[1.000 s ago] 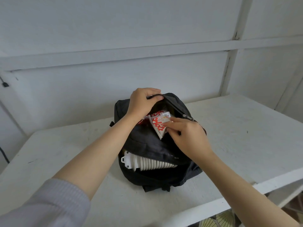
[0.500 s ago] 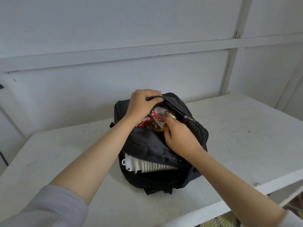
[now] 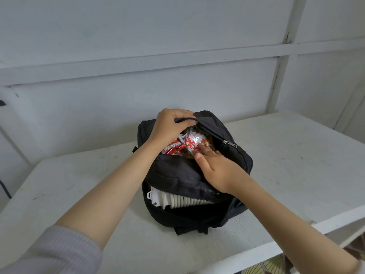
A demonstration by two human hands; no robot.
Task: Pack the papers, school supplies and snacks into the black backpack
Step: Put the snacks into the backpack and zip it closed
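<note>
A black fabric backpack [image 3: 177, 175] lies on a white painted wooden table [image 3: 296, 155] with its main compartment unzipped and gaping upward. The left hand [image 3: 171, 127] grips the far rim of that opening, fingers [image 3: 185, 115] curled over the black edge and thumb tucked under it, holding the mouth of the bag apart. Just below those curled fingers, inside the compartment, sits a red foil snack packet [image 3: 172, 148], and touching it on the right is a white-and-red plastic snack packet [image 3: 192, 142], tilted on edge among other wrappers too jumbled to tell apart. The right hand [image 3: 217, 171] reaches into the opening from the near side. Its fingers [image 3: 206, 150] are stretched out fairly straight and close together, with the tips resting on the lower edge of the white-and-red packet, while the thumb lies alongside without closing on anything. A little beyond the right fingertips, on the right rim of the opening, hangs a small metal zipper pull [image 3: 230, 143]. Near the right wrist, on the side facing the camera, the front pocket is also unzipped, and a white ribbed plastic case [image 3: 177, 200] pokes out of it. A pale grey ribbed sleeve [image 3: 49, 252] covers the left arm above the elbow.
</note>
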